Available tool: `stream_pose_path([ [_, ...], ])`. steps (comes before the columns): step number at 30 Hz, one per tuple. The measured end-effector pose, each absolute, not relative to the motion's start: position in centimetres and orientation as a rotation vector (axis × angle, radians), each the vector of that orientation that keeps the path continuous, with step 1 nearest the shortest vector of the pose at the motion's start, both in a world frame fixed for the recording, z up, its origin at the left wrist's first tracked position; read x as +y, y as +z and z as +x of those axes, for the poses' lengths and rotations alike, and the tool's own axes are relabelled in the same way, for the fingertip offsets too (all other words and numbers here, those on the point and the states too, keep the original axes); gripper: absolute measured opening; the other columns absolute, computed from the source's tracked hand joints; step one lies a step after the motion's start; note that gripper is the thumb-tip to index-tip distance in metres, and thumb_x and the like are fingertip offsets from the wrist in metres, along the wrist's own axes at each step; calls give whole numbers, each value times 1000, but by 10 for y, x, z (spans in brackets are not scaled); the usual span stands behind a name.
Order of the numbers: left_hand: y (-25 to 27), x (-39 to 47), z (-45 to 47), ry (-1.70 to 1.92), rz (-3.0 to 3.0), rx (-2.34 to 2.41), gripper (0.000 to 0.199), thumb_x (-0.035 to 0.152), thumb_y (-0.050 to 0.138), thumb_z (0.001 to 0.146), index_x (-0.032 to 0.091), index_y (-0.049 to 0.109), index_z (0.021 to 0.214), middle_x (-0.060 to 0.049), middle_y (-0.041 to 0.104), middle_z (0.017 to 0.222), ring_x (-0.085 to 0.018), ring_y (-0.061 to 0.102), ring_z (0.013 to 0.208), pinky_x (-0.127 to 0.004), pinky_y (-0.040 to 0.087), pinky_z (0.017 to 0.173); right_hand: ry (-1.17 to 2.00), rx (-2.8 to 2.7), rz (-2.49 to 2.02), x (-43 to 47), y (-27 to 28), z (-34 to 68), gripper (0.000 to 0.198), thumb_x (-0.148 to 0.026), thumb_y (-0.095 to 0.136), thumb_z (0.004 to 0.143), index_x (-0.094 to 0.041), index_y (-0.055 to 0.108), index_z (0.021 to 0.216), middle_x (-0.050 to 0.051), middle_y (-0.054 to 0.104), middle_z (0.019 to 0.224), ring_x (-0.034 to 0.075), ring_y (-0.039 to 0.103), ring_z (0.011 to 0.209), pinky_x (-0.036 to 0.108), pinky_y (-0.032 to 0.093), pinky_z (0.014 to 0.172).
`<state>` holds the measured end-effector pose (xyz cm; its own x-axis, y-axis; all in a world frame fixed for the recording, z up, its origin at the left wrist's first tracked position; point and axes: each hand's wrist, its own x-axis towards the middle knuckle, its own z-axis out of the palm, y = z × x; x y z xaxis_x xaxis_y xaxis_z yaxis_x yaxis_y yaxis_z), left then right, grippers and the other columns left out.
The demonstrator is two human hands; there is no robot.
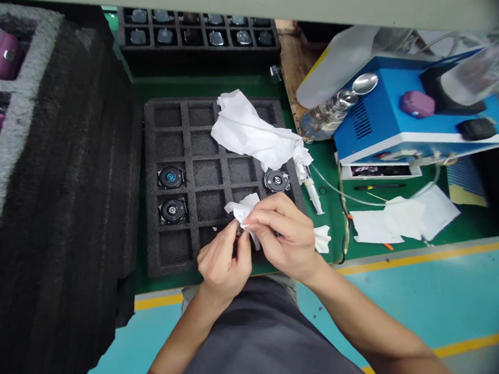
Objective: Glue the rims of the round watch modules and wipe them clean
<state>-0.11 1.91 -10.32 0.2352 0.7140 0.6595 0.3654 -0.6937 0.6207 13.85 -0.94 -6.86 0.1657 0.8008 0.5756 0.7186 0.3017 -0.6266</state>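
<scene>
Over the near part of the black foam tray (152, 218), both my hands meet. My right hand (283, 233) pinches a crumpled white wipe (246, 205). Close against it, my left hand (224, 258) is closed, its thumb and fingertips around something small and dark that the fingers and wipe mostly hide. Two round black watch bodies (173, 211) sit in the tray's left column. Another round watch body (276, 180) lies in the right column, just beyond my right hand. A larger white cloth (253, 130) is draped over the tray's far right cells.
A syringe (312, 190) with a thin tube lies right of the tray. Further right stand a blue box machine (368, 108), a metal-topped bottle (326, 117) and paper sheets (377, 226). Stacked foam trays (59, 184) rise on the left. Another filled tray (199, 44) sits behind, under a shelf edge (261, 4).
</scene>
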Motion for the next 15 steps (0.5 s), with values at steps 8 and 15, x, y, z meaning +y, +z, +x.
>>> stream_pose_path([
  [8, -105, 16, -3, 1442, 2132, 1034, 25, 7, 70, 89, 14, 76, 111, -6, 83, 86, -16, 79, 68, -21, 62, 67, 178, -1500, -1437, -9, -68, 134, 15, -11, 65, 92, -24, 74, 92, 2, 70, 81, 18, 63, 78, 37, 53, 71],
  [15, -103, 18, -3, 1498, 2082, 1026, 30, 7, 73, 87, 15, 75, 116, -7, 84, 94, -17, 80, 73, -21, 63, 72, 265, -1431, -1441, -13, -70, 133, 13, -13, 67, 92, -23, 75, 90, 2, 70, 80, 17, 64, 77, 36, 53, 71],
])
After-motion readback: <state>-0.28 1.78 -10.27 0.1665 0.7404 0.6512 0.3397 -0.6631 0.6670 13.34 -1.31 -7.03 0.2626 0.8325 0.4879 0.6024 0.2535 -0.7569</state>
